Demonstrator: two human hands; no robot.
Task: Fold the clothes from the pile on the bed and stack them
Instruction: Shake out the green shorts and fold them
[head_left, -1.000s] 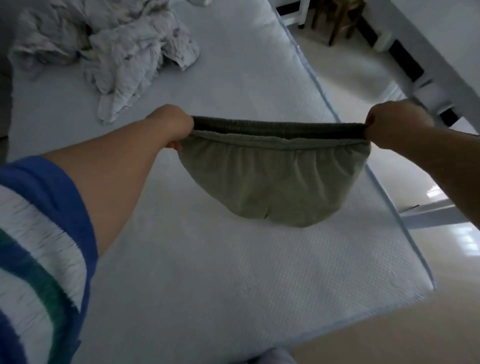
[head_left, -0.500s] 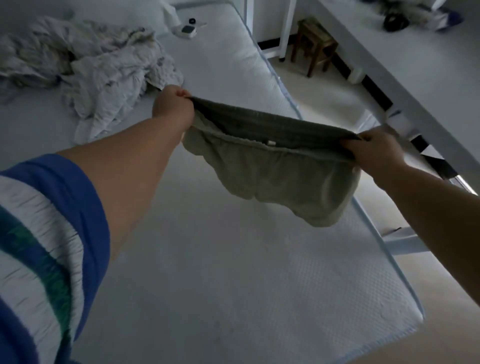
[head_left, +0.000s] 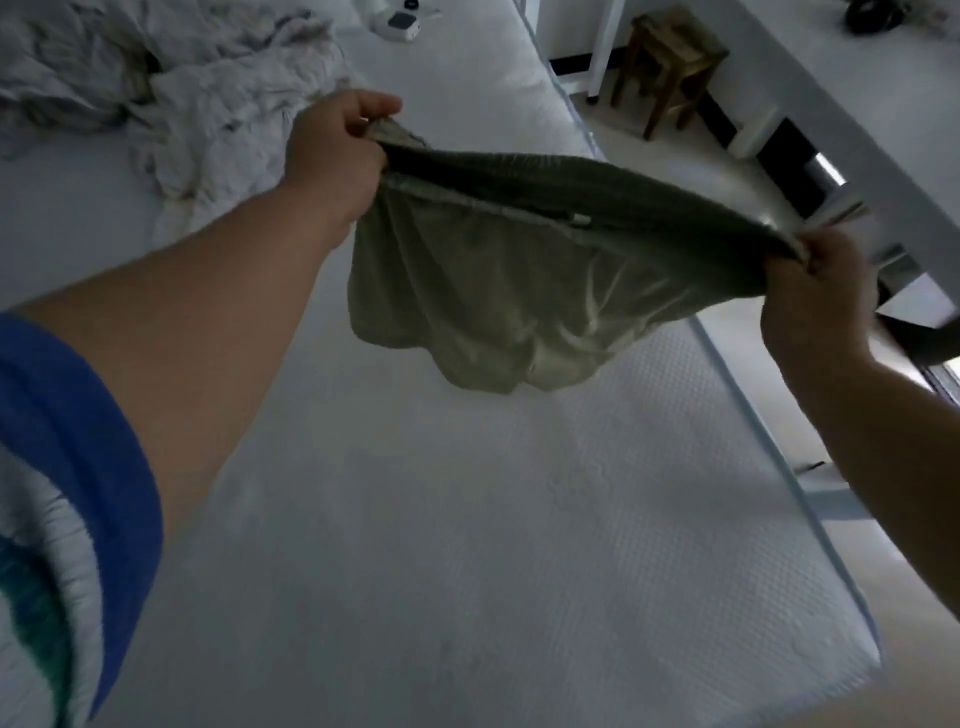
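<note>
A pair of olive green shorts (head_left: 498, 275) hangs above the white mattress (head_left: 467, 545), waistband stretched from upper centre down to the right, legs drooping. The left hand (head_left: 332, 150) and right hand (head_left: 815, 296) each pinch 1 waistband end. A rumpled clothes pile (head_left: 171, 93) lies upper left.

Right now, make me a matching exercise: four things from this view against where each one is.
Things:
1. green shorts
2. clothes pile
3. wooden stool
4. left hand

Places:
A. on the floor beside the bed
B. hanging in the air between two hands
C. crumpled on the mattress, far left
D. gripping one end of a waistband

Pairs: 1-B, 2-C, 3-A, 4-D
</note>
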